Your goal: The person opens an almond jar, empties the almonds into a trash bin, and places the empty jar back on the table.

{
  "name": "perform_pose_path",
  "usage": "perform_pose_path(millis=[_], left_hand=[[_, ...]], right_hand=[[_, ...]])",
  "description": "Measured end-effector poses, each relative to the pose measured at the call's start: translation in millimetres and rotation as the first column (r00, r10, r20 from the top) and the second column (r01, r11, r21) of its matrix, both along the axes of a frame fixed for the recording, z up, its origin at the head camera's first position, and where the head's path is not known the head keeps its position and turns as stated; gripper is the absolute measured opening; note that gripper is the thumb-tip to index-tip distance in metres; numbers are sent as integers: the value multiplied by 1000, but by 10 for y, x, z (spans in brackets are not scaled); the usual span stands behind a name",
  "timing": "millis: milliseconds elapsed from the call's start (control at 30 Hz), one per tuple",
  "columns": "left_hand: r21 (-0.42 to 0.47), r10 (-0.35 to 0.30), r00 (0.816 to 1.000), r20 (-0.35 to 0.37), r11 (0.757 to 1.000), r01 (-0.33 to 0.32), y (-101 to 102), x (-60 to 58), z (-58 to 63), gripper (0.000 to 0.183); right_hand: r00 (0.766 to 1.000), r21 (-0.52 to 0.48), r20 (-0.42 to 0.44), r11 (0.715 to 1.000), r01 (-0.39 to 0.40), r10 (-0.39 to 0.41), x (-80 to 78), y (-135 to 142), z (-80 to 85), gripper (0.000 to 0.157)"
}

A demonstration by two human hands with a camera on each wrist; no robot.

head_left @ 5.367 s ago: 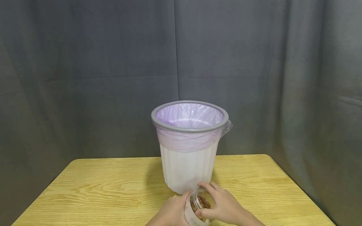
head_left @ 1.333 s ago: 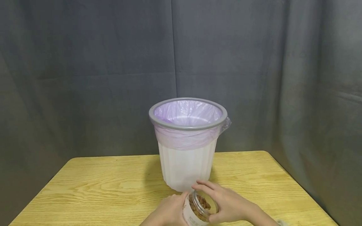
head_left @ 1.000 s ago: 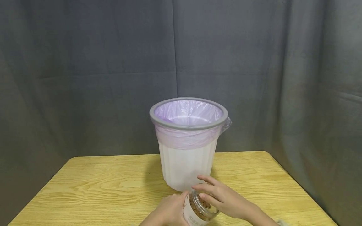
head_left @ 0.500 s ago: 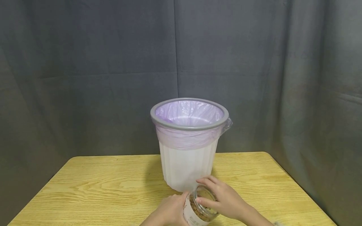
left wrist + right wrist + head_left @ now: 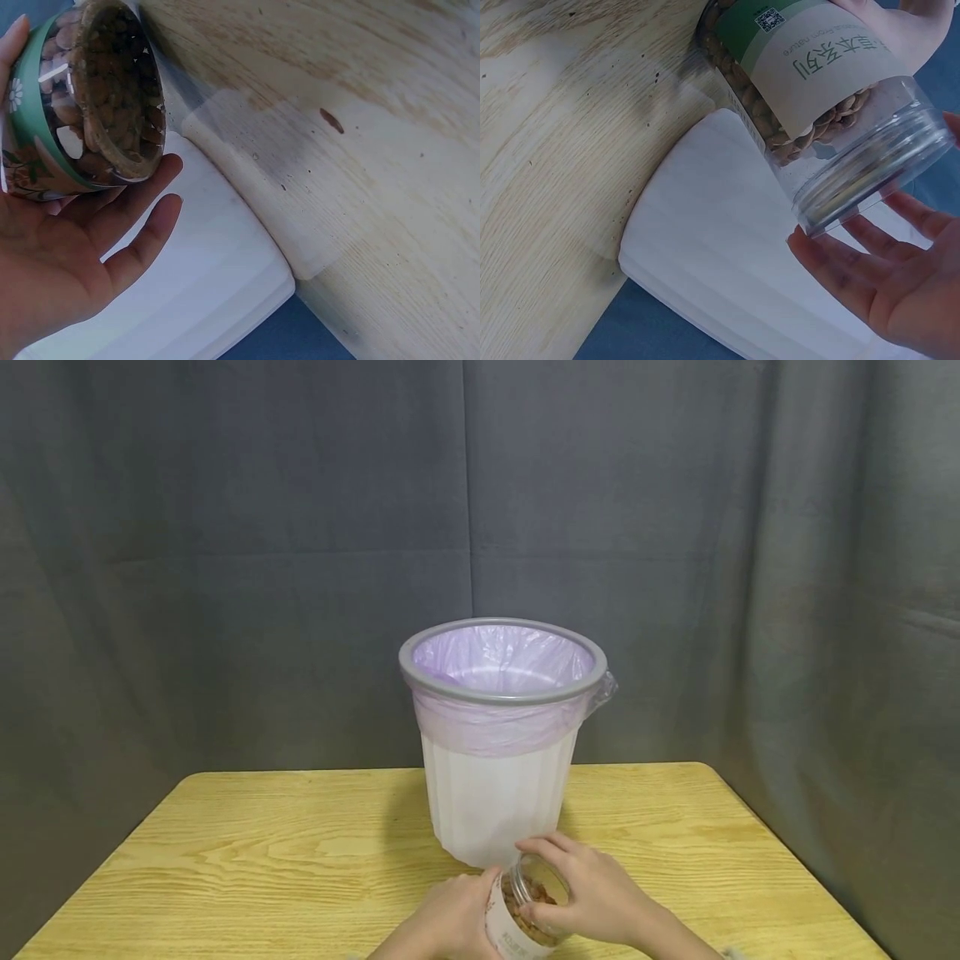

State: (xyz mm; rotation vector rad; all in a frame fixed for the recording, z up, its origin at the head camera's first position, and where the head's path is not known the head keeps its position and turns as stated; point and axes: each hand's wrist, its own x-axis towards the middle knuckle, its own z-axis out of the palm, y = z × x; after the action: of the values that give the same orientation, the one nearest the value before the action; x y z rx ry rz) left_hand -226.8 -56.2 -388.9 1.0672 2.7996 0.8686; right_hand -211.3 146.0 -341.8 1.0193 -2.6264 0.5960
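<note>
A clear plastic jar (image 5: 513, 927) with a white and green label lies tilted between both hands, low in the head view. Brown nuts or beans fill part of it. My left hand (image 5: 453, 917) grips its body; in the left wrist view the jar's round base (image 5: 124, 94) faces the camera, with two fingertips below it. My right hand (image 5: 596, 897) holds the clear lid (image 5: 877, 180) at the jar's other end, thumb on the near side and fingers on the far side. The right wrist view shows the lid on the jar's mouth.
A white waste bin (image 5: 498, 797) with a grey rim and a purple bag (image 5: 502, 731) stands just behind the hands on the wooden table (image 5: 277, 852). Dark grey curtains (image 5: 300, 568) hang around the table.
My right hand's fingers loosened and spread over the lid about a second ago, turned, and now hold its edge again. My left hand and the jar stay nearly in place.
</note>
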Motion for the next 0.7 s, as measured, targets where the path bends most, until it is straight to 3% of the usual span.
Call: perform_pose_path(millis=[300,600,700], left_hand=[[-13,13,1000,-20,1000,-13,4,-13,-11,68],[15,2,1000,-16,1000,-2,-4,-10,-13,75],[7,6,1000,-17,1000,-6,-5,-13,-21,72]], right_hand=[[998,21,-41,998,-56,56,2,23,-27,57],[971,-48,75,973,-224,228,3,50,-41,68],[985,-63,59,985,-160,164,4,36,-53,74]])
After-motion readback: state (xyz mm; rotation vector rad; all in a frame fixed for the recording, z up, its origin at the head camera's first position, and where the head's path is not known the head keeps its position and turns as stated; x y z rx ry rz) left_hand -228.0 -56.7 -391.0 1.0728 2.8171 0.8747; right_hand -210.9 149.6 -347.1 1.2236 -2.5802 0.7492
